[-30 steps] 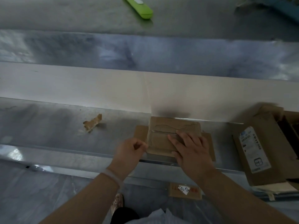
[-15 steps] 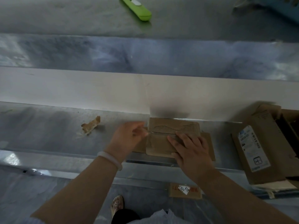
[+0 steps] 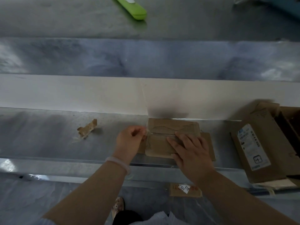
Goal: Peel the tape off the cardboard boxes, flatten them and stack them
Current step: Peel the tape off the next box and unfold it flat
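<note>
Left hand (image 3: 129,140) pinches tape (image 3: 148,133) — right hand (image 3: 190,149) lies flat, fingers spread, pressing the cardboard box (image 3: 172,137).

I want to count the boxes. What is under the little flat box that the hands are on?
Another flattened cardboard piece lies under the small flat box, sticking out at its right and left. The box and the right hand cover its middle, so anything beneath is hidden.
</note>
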Available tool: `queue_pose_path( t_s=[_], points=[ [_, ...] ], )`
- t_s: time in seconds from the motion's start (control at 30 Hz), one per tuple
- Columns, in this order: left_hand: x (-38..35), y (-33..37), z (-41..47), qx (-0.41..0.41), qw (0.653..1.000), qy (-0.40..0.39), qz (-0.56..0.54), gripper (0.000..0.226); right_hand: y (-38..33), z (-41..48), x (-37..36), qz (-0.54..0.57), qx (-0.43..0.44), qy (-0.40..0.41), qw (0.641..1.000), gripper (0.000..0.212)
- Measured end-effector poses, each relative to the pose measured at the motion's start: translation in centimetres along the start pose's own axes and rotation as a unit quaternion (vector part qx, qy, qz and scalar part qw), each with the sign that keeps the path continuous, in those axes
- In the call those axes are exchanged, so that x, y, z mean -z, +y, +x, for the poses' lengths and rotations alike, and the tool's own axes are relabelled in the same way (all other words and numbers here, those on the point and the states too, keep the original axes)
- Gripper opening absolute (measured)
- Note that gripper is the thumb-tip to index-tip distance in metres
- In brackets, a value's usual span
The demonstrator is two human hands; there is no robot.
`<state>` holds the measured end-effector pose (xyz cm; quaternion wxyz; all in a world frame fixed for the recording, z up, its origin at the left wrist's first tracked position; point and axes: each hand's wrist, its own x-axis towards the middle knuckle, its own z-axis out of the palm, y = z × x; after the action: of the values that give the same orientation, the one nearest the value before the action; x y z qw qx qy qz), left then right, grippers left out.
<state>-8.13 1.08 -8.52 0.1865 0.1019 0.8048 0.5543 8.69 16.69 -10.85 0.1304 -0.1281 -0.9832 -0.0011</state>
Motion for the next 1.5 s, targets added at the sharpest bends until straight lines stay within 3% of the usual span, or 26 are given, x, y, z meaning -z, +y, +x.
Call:
queue_pose_path(
  t_s=[0.07,0.2,0.33,0.47,0.63,0.8,0.93,1.07,1.23,1.4,1.5],
  points=[
    [0.6,-0.4,0.0,-0.022,0.998,-0.039,0.039,0.024,0.0,-0.1,0.0,-0.001,-0.001,-0.002,1.0,0.049],
    [2.0,-0.4,0.0,0.001,0.993,-0.121,-0.008,0.027,0.1,0.0,-0.1,0.003,-0.001,-0.004,1.0,0.049],
    [2.5,-0.5,0.7,-0.14,0.956,-0.147,0.214,0.024,0.1,0.1,0.0,0.013,-0.003,-0.005,1.0,0.05],
    [2.2,0.4,0.6,-0.223,0.907,-0.136,0.33,0.02,0.2,-0.1,0.1,0.036,0.004,0.011,0.999,0.048],
    [1.9,0.0,0.4,-0.271,0.901,-0.101,0.324,0.005,0.6,-0.5,0.0,0.053,0.025,0.022,0.998,0.048],
    [0.0,-1.5,-0.9,-0.196,0.946,-0.052,0.252,0.012,0.6,-0.7,0.2,0.056,0.029,0.017,0.998,0.047],
    [-0.5,-1.5,-0.7,-0.151,0.962,-0.027,0.227,0.014,0.6,-0.7,0.2,0.055,0.03,0.015,0.998,0.047],
    [-0.5,-0.8,-0.2,-0.166,0.955,-0.009,0.244,0.015,0.6,-0.8,0.2,0.053,0.033,0.011,0.998,0.046],
    [0.2,-1.1,0.4,-0.254,0.926,-0.007,0.28,0.01,0.7,-0.8,0.2,0.059,0.03,0.016,0.998,0.046],
    [0.9,-0.8,0.7,-0.338,0.906,-0.026,0.254,0.023,0.9,-1.0,0.3,0.07,0.026,0.009,0.997,0.047],
    [1.6,-0.3,1.5,-0.297,0.922,-0.079,0.234,0.014,0.8,-0.9,0.4,0.069,0.034,0.008,0.997,0.047]
  ],
)
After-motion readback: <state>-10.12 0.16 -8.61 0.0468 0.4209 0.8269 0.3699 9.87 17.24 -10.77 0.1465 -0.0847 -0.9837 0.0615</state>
